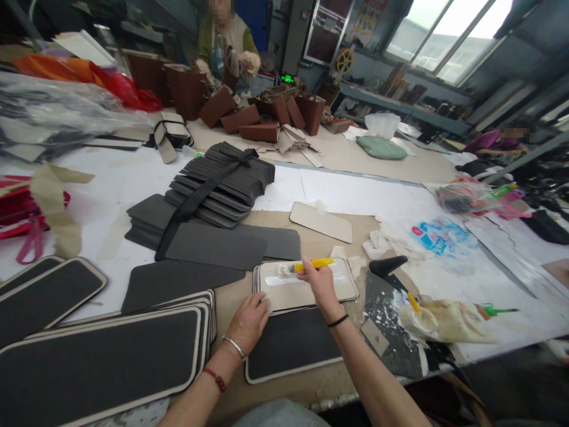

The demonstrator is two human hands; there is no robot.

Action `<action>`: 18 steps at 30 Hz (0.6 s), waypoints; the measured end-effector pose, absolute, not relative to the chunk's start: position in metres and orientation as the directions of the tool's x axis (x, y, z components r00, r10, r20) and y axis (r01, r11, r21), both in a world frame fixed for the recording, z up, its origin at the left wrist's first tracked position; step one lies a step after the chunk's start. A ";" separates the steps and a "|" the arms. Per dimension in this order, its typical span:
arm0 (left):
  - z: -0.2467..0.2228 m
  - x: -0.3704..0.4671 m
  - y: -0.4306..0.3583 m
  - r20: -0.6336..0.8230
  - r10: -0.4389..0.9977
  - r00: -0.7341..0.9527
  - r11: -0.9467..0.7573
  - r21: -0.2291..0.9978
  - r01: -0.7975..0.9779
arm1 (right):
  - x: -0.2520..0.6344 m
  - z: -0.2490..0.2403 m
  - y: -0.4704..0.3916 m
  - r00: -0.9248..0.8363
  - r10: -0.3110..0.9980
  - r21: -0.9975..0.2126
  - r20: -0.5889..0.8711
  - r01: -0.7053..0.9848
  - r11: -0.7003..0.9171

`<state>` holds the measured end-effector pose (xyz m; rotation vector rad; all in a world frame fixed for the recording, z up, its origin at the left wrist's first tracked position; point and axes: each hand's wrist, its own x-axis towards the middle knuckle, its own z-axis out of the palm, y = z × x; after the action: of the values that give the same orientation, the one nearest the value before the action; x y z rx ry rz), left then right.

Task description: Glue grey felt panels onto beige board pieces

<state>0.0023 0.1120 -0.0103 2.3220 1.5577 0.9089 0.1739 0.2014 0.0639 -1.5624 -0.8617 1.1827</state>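
Note:
My right hand (319,286) is closed around the yellow handle of a brush (322,262). The bristles point left and touch the top beige panel (284,290) of a small stack, where a wet, shiny white film shows. My left hand (249,317) lies at the near left corner of that stack, fingers stretched out and fingertips on its edge. Just below the stack, partly under my arms, is a dark panel with a beige border (293,344). To the right, a second yellow handle (414,302) stands in a glue-smeared pot (420,321).
Dark bordered panels (102,350) are piled at the left. Behind my hands lie a strapped bundle of dark grey pieces (217,184) and a loose beige panel (320,222). A glue-spattered dark sheet (382,308) is at the right. Across the table a person (226,41) stands behind brown box-like pieces (260,121).

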 end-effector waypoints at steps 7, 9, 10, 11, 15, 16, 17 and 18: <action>-0.012 0.000 0.114 0.426 0.860 0.281 -0.469 0.444 0.763 | 0.210 0.046 0.208 0.332 0.905 -0.940 -0.265 0.121 -0.319; -0.012 0.001 0.114 0.434 0.856 0.281 -0.473 0.438 0.765 | 0.263 0.048 0.210 0.487 0.856 -0.918 -0.174 0.234 -0.319; -0.012 0.001 0.114 0.439 0.854 0.279 -0.474 0.433 0.767 | 0.286 0.051 0.208 0.540 0.829 -0.904 -0.146 0.268 -0.334; -0.012 0.002 0.114 0.443 0.853 0.276 -0.472 0.429 0.770 | 0.303 0.055 0.206 0.572 0.810 -0.890 -0.125 0.297 -0.347; -0.011 0.003 0.113 0.440 0.864 0.245 -0.446 0.441 0.779 | 0.297 0.072 0.183 0.518 0.848 -0.909 -0.109 0.293 -0.296; -0.012 0.003 0.113 0.433 0.871 0.230 -0.431 0.453 0.780 | 0.279 0.075 0.175 0.471 0.872 -0.927 -0.133 0.254 -0.278; -0.012 0.002 0.113 0.427 0.879 0.213 -0.416 0.466 0.781 | 0.258 0.076 0.167 0.413 0.895 -0.941 -0.169 0.204 -0.271; -0.012 0.002 0.113 0.421 0.885 0.199 -0.403 0.477 0.781 | 0.236 0.076 0.159 0.359 0.909 -0.946 -0.213 0.156 -0.283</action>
<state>0.0020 0.1127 -0.0125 2.3055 1.6186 0.9839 0.2363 0.1591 0.0763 -1.6931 -0.9554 1.0171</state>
